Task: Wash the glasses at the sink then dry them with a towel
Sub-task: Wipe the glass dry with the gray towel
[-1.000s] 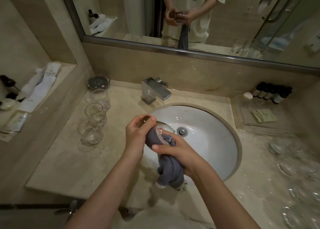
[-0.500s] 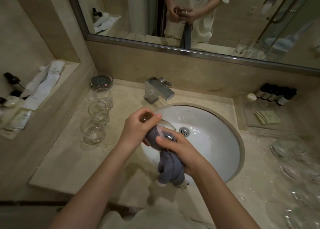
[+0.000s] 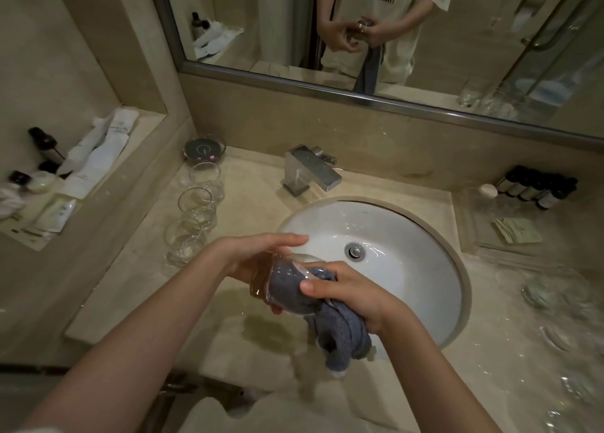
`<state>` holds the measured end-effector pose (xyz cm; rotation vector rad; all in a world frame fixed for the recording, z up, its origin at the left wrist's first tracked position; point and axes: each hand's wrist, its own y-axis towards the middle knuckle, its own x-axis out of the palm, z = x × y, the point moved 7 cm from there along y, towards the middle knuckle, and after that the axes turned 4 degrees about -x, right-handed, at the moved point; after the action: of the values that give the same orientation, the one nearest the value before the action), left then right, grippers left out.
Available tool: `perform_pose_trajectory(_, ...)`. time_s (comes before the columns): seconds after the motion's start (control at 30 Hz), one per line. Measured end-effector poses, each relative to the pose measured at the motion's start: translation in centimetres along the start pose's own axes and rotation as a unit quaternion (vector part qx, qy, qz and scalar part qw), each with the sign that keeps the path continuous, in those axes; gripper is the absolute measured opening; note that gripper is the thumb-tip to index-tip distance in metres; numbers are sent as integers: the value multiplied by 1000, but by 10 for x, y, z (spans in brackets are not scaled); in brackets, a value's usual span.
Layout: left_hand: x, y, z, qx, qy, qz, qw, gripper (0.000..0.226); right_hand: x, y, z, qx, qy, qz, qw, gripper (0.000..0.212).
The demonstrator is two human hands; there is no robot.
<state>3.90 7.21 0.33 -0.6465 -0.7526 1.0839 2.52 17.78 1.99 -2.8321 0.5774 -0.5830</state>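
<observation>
A clear glass (image 3: 265,280) lies on its side over the front left rim of the white sink (image 3: 408,233). My left hand (image 3: 251,254) holds its base end, fingers stretched over the top and a fingertip showing underneath. A grey towel (image 3: 341,333) is stuffed into the glass's mouth and hangs down below it. My right hand (image 3: 354,293) grips the towel at the mouth of the glass.
Three clear glasses (image 3: 197,205) stand in a row on the counter to the left, with a dark round dish (image 3: 204,148) behind them. The faucet (image 3: 310,171) is behind the sink. Several glasses (image 3: 549,293) lie blurred at right, beside small dark bottles (image 3: 536,187).
My left hand's fingers have spread out over the top of the glass, and the glass has tipped further onto its side. The right hand still holds the towel in it.
</observation>
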Motion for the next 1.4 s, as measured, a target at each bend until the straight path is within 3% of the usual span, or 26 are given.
perform_pose_trajectory(0.1,1,-5,-7,-5,20,-40,999,98,-2,1,4,-3,35,21,999,61)
perform_pose_trajectory(0.23,-25,-8,-30,42,-69,21,996,100,-16,0,5,-13,54,70,996,72)
perform_pose_trajectory(0.3,-37,-12,-43,90,-116,22,989,98,-24,0,4,-20,96,105,990,65)
perform_pose_trajectory(0.4,-59,-20,-65,149,-211,57,964,92,-31,2,5,-20,133,181,974,34)
perform_pose_trajectory(0.5,-74,-36,-80,188,-239,137,943,98,-27,12,13,-12,144,234,961,39)
perform_pose_trajectory(0.63,-97,-62,-95,237,-158,329,900,82,-12,26,22,2,142,246,959,48)
perform_pose_trajectory(0.8,-119,-76,-124,243,-123,445,853,89,0,40,36,24,147,243,958,52)
perform_pose_trajectory(1.1,-144,-72,-162,235,-83,529,811,88,14,63,47,35,153,263,952,41)
perform_pose_trajectory(1.27,-162,-64,-173,223,4,581,783,88,16,72,51,32,147,285,947,43)
perform_pose_trajectory(1.4,-170,-57,-181,213,3,575,790,91,16,76,57,31,148,304,941,47)
